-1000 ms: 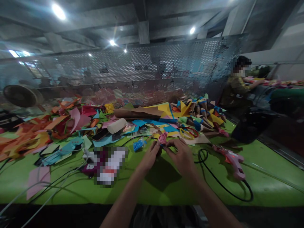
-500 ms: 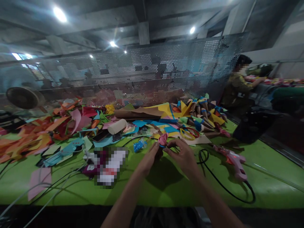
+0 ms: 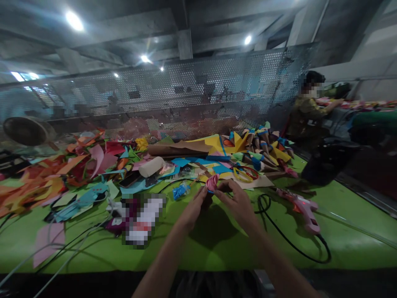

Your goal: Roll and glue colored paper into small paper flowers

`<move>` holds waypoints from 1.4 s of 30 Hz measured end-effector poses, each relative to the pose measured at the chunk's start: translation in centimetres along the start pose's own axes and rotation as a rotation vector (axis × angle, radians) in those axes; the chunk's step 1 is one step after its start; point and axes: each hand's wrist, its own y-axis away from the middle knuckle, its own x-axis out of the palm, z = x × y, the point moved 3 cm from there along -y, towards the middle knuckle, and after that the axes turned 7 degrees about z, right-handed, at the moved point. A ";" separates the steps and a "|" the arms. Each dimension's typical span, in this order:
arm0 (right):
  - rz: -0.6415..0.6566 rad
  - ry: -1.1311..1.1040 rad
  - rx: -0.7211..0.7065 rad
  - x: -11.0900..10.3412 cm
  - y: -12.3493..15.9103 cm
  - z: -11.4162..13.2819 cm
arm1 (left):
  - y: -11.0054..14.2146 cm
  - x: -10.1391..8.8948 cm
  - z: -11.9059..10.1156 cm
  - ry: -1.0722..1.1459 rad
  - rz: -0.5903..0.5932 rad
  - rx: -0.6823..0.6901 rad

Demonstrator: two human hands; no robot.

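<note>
A small pink swirled paper piece (image 3: 212,182) with a blue band at its base is held upright above the green table. My left hand (image 3: 197,203) is closed around its lower left side, with the thumb against the base. From the other side, the thumb and fingertips of my right hand (image 3: 234,198) pinch at the blue band; the fingers partly hide it. Just left of my hands lies a blue item in clear plastic (image 3: 180,191). A pink hot glue gun (image 3: 305,211) rests on the table to the right, its red light showing.
Coloured paper scraps (image 3: 71,167) heap at the left. Scissors (image 3: 248,174) and brown paper cones (image 3: 263,151) lie at the back right. A black cord (image 3: 288,244) loops beside the glue gun. A perforated metal screen (image 3: 186,95) stands behind; another person (image 3: 310,109) sits beyond it.
The pink piece has tilted slightly in my fingers, and the right fingertips have moved in closer to its blue base. The whole view has shifted a little.
</note>
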 end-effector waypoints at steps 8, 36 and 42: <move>-0.011 0.035 0.006 -0.3 0.1 0.0 | 0.0 -0.2 0.5 0.075 0.025 -0.028; -0.016 -0.138 0.041 0.0 0.0 -0.2 | 0.3 0.2 0.0 0.174 0.099 -0.089; 0.005 -0.200 0.060 0.0 0.0 -0.1 | 0.5 0.1 0.0 0.162 0.068 -0.140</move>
